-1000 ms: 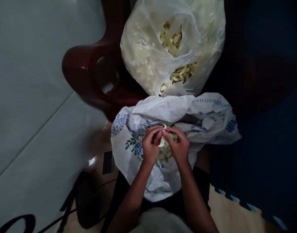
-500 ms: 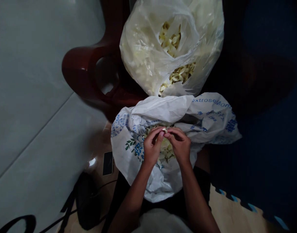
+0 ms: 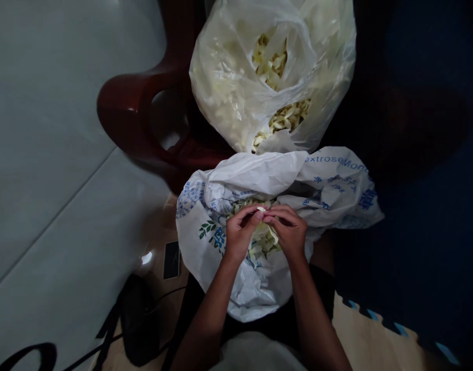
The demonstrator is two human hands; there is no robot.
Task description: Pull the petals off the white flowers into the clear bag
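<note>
My left hand (image 3: 239, 234) and my right hand (image 3: 292, 233) meet fingertip to fingertip over a white printed sack (image 3: 205, 257). Pinched between both sets of fingers is a small, pale, petal-like piece (image 3: 261, 208); its exact kind is too small to make out. Another pale strip (image 3: 274, 234) hangs just under my right fingers. Below the hands, a heap of similar cream and greenish pieces (image 3: 265, 247) lies inside the open sack, partly hidden by my hands.
A large translucent plastic bag (image 3: 228, 82) full of similar pieces stands beyond the sack. At its left is a dark red wooden chair arm (image 3: 120, 103). A phone-like slab (image 3: 172, 260) and a black bag (image 3: 139, 319) lie on the floor at left. Foam mat edging (image 3: 375, 335) shows at right.
My hands have shifted slightly apart at the wrists. The pinched piece has turned and sits a little lower, and a pale strip now shows beneath my right fingers.
</note>
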